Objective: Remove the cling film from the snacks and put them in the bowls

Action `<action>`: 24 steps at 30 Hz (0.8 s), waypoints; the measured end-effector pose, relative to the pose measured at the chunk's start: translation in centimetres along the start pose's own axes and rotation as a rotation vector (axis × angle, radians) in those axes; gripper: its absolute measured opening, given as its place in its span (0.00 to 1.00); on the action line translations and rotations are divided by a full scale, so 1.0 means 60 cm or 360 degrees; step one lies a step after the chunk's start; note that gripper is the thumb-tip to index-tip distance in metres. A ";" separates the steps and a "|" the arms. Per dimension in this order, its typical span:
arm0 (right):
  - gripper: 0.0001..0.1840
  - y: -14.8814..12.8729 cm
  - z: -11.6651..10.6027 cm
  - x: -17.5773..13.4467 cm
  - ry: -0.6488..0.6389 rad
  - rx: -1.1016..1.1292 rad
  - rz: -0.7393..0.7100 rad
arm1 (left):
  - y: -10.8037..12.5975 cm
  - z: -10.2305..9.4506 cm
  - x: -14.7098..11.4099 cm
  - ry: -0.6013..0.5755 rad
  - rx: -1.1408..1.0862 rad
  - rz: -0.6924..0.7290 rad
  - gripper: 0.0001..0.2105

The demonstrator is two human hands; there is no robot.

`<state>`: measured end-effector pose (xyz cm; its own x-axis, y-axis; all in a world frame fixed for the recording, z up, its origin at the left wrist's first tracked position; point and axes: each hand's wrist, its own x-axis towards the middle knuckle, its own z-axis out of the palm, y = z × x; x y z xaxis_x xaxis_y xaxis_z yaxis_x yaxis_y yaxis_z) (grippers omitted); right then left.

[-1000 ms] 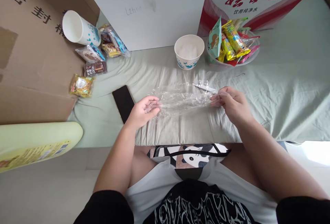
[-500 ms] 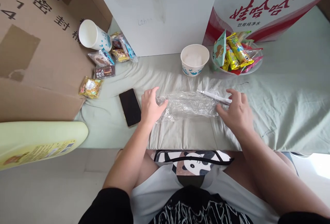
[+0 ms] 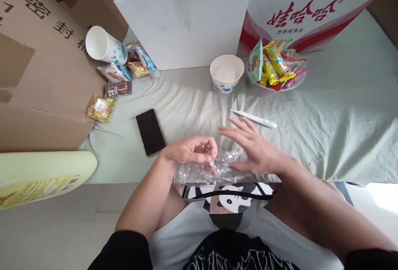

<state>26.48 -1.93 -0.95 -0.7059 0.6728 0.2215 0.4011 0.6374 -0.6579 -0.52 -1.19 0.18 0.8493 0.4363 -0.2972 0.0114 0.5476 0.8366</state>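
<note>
Crumpled clear plastic wrap [image 3: 224, 174] lies along the front edge of the cloth-covered surface. My left hand [image 3: 194, 150] pinches a bit of that wrap between thumb and fingers. Beside it on the right, my right hand [image 3: 253, 149] has its fingers spread, with the thumb over the wrap's right end; whether it touches the film I cannot tell. Just beyond the right fingers rests a slim white utility knife [image 3: 253, 118], its tip pointing left. A black phone [image 3: 151, 132] lies face up to the left of my left hand.
Behind the knife stand a paper cup [image 3: 226, 75] and a clear bowl [image 3: 298, 80] of wrapped snacks [image 3: 276, 64]. At the left, another paper cup [image 3: 105, 46] lies tipped near several snack packets [image 3: 101, 108]. White boxes [image 3: 183, 29] and a cardboard box [image 3: 46, 75] border the surface.
The plastic wrap has been pulled toward me to the front edge, uncovering the knife. My left hand has closed on the wrap. My right hand has moved left.
</note>
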 end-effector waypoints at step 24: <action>0.23 0.023 0.037 0.012 0.0253 0.1336 0.1168 | -0.033 -0.010 0.057 0.0940 0.0164 0.0043 0.22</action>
<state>25.24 -1.39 -3.28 -0.3542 0.8595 -0.3685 0.1266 -0.3463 -0.9295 2.03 -0.35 -2.78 0.4135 0.7882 -0.4558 0.0703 0.4715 0.8791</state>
